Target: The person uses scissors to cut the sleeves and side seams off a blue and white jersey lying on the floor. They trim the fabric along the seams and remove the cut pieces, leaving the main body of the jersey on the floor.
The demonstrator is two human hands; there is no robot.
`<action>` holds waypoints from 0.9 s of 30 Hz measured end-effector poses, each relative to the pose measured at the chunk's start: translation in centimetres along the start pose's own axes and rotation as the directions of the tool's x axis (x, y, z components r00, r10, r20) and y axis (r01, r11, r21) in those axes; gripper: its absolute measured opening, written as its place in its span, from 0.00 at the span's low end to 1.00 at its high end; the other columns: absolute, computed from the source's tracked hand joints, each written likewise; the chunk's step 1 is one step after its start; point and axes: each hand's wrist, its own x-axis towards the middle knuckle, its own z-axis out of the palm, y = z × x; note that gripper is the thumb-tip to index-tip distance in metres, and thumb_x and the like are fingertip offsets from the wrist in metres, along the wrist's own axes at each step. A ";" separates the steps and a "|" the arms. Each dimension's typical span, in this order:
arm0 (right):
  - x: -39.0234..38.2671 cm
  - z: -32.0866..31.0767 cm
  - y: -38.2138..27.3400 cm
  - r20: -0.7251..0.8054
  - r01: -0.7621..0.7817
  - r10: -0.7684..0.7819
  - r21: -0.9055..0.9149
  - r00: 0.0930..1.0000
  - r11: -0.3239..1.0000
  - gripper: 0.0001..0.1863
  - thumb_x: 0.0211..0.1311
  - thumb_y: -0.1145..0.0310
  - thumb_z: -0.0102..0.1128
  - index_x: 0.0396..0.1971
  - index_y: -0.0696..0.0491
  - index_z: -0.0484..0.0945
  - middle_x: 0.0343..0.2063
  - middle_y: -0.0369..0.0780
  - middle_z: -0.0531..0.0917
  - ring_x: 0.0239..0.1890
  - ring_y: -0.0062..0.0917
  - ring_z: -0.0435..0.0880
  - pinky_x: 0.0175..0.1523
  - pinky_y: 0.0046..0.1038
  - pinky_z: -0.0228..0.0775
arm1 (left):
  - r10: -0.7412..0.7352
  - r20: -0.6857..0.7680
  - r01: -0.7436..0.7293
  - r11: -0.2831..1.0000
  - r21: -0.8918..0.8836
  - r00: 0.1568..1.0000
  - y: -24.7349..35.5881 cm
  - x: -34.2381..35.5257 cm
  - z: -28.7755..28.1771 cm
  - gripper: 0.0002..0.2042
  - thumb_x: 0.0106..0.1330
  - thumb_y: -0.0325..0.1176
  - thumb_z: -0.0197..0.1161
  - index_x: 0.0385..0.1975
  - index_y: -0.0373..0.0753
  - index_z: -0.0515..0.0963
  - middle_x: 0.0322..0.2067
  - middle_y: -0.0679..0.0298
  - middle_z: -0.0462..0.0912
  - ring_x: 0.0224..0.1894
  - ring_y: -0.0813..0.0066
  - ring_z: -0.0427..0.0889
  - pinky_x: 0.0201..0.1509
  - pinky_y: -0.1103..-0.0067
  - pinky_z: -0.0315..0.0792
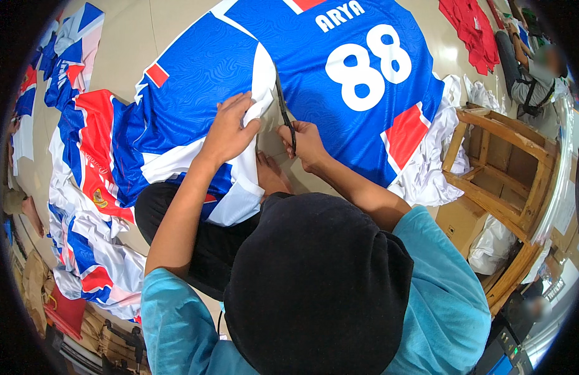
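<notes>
1. Left hand (230, 129) lies flat, thumb splayed, on blue-white jersey cloth (195, 69) over the tiled floor (125, 40); right hand (305, 144) clenches black scissors (284, 111) right alongside.
2. Slack could drag, steering blades (279, 87) into the numbered panel (305, 75)!

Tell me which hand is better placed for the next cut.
Probably the right hand: it holds the scissors by the cloth, while the left hand rests on the cloth, holding no tool.

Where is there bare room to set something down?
Beige tiled floor shows upper left, between the spread blue fabric and crumpled blue-white cloth, and upper right, beside the red cloth. Crowded: left, with the red-white-blue fabric heap; right, around the wooden frame.
</notes>
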 end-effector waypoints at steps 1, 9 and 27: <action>0.1 -0.1 0.1 -0.002 0.000 0.000 -0.005 1.000 1.000 0.10 0.56 0.67 0.67 0.25 0.56 0.78 0.16 0.33 0.75 0.14 0.16 0.70 0.17 0.23 0.59 | 0.007 0.003 -0.007 1.000 0.004 1.000 -0.1 0.0 0.0 0.23 0.63 0.34 0.64 0.57 0.27 0.77 0.66 0.46 0.74 0.71 0.49 0.69 0.74 0.64 0.62; 0.1 -0.2 -0.1 -0.009 0.005 -0.005 -0.026 1.000 1.000 0.10 0.56 0.67 0.68 0.24 0.57 0.78 0.15 0.33 0.74 0.13 0.16 0.71 0.17 0.23 0.60 | 0.016 -0.008 -0.016 1.000 0.006 1.000 -0.1 -0.1 0.1 0.23 0.63 0.34 0.64 0.56 0.27 0.77 0.66 0.46 0.74 0.71 0.48 0.69 0.74 0.64 0.61; 1.7 -1.6 -1.1 0.073 0.026 -0.022 -0.049 0.997 0.998 0.12 0.56 0.63 0.70 0.24 0.54 0.78 0.16 0.33 0.75 0.15 0.17 0.72 0.19 0.23 0.61 | 0.038 0.004 -0.038 0.999 0.025 0.999 -0.3 0.0 0.0 0.24 0.63 0.34 0.64 0.57 0.26 0.76 0.66 0.44 0.74 0.70 0.46 0.69 0.73 0.63 0.62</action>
